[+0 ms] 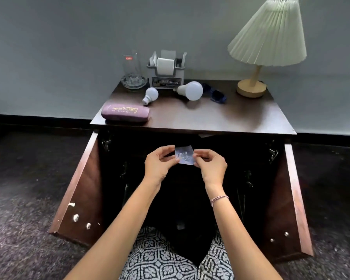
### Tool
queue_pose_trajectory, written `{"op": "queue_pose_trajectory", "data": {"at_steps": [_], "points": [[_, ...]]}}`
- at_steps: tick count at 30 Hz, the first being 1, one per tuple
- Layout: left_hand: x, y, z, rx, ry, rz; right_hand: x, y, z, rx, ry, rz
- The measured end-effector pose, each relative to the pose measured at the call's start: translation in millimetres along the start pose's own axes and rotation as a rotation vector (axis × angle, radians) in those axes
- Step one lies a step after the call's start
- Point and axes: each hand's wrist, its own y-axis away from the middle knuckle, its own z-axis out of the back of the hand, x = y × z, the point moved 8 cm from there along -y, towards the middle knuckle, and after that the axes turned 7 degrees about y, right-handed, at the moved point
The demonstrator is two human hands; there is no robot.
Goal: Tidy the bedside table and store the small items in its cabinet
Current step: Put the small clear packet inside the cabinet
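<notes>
A small clear plastic packet [183, 156] with tiny items inside is pinched between my left hand [160, 164] and my right hand [210, 167], in front of the dark open cabinet [190, 199]. On the dark wooden bedside table [220, 116] lie a purple glasses case [125, 113], a small white bulb [150, 94], a larger white bulb [191, 90] and blue sunglasses [215, 94]. Both cabinet doors, left [83, 186] and right [287, 197], stand swung open. The cabinet's inside is too dark to make out.
At the table's back stand a glass [130, 66] on a glass dish [133, 81], a grey organizer box with white papers [165, 74] and a pleated lamp [267, 41] on a wooden base. Dark carpet surrounds the table; my patterned knees [166, 257] are below.
</notes>
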Motion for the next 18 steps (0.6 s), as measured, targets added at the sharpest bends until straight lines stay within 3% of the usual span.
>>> {"op": "queue_pose_trajectory", "data": {"at_steps": [9, 13, 18], "points": [[65.3, -44.5, -3.3, -0.077, -0.113, 0.122, -66.0, -38.7, -26.7, -0.002, 0.04, -0.177], [85.5, -66.5, 4.1, -0.232, 0.033, 0.278, -70.3, -59.1, -43.8, 0.027, 0.137, -0.112], [84.0, -88.8, 4.7, -0.259, -0.202, 0.152, -68.9, -78.2, -59.0, 0.068, 0.194, -0.001]]}}
